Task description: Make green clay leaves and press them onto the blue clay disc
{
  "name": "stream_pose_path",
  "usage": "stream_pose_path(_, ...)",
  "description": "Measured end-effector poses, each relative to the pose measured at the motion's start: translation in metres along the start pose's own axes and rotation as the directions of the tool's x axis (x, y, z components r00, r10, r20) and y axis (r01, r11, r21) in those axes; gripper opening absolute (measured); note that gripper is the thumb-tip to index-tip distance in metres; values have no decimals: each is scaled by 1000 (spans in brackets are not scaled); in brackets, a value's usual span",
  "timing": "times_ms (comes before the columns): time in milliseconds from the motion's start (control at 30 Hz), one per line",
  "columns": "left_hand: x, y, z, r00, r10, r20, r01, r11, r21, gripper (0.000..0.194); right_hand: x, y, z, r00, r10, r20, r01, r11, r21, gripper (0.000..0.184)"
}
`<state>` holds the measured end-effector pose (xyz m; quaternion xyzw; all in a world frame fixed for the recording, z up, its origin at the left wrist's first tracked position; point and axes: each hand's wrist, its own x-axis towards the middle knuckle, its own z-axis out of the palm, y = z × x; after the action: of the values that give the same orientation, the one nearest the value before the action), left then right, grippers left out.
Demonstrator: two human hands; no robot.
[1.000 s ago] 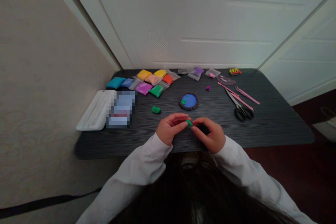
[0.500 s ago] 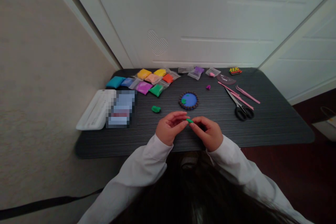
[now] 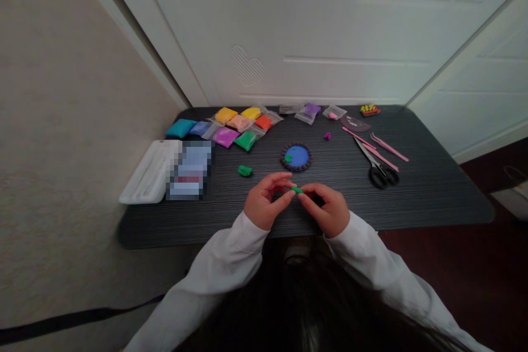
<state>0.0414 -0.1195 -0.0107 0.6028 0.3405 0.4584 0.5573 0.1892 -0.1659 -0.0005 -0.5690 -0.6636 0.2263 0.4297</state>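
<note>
Small green piece (image 3: 297, 190) is sitting between 2 sets of fingertips, just on the near side of the blue disc (image 3: 297, 157)! Left hand (image 3: 264, 202) is pinching 1 end, thumb below, other fingers curling above; right hand (image 3: 328, 208) is pinching the other, pointing inward. Both forearms are angling together over the dark table (image 3: 437, 198).

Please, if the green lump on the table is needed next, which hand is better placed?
Probably the left hand: the green lump lies just ahead of it, while the right hand is farther away. Both hold the small green piece, so the left would need to let go first.
</note>
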Motion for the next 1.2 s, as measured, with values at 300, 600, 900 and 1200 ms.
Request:
stream_pose_path(300, -4, -1, -9, 995, 91, 31, -96, 967, 236, 38, 0, 3, -3, 994, -84, 64, 86, 996, -36, 21)
stream_pose_path(600, -5, 0, -7, 993, 115, 26, -118, 964, 237, 41, -1, 2, -3, 999, -45, 18, 45, 999, -10, 18)
stream_pose_path(900, -7, -1, -6, 991, 133, -2, -126, 946, 300, 37, -1, 1, -4, 998, -55, 37, 55, 998, 13, 17)
stream_pose_path(1200, -6, 3, -3, 986, 167, -12, -158, 948, 276, 44, -2, 0, -2, 1000, -23, -7, 23, 999, 45, 15)
